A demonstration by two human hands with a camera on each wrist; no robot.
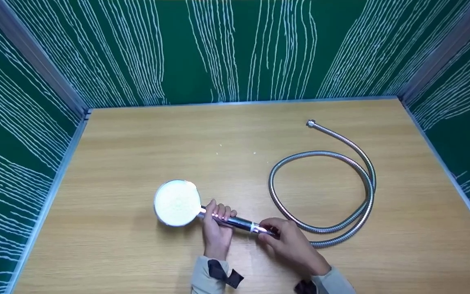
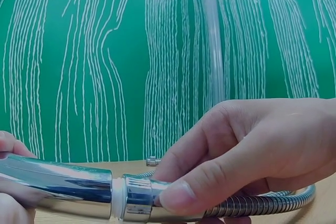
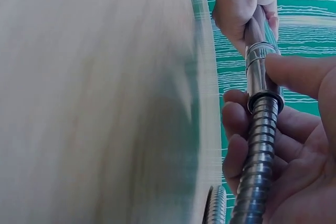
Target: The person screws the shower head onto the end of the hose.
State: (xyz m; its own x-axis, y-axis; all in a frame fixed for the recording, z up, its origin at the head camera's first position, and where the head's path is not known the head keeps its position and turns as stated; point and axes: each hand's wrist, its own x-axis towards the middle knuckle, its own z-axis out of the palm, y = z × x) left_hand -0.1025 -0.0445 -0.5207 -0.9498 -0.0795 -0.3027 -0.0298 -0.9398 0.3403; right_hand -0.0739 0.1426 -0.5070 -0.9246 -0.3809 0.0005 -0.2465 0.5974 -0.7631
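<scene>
My left hand [image 1: 218, 228] curls round the chrome handle [image 1: 239, 223] of the hand shower, its round spray head [image 1: 177, 203] beyond my thumb to the left, over the bench [image 1: 137, 143]. From there the handle's long axis slants toward me and rightward, to the coupling [image 2: 137, 198] on the steel hose [image 1: 320, 153]. My right hand [image 1: 290, 243] pinches that coupling, thumb on top, fingers bent beneath. Handle end and coupling meet nearly in line, a pale ring [image 2: 118, 199] between them. My right hand is the nearer to this joint; whether any thread has caught, I cannot tell.
</scene>
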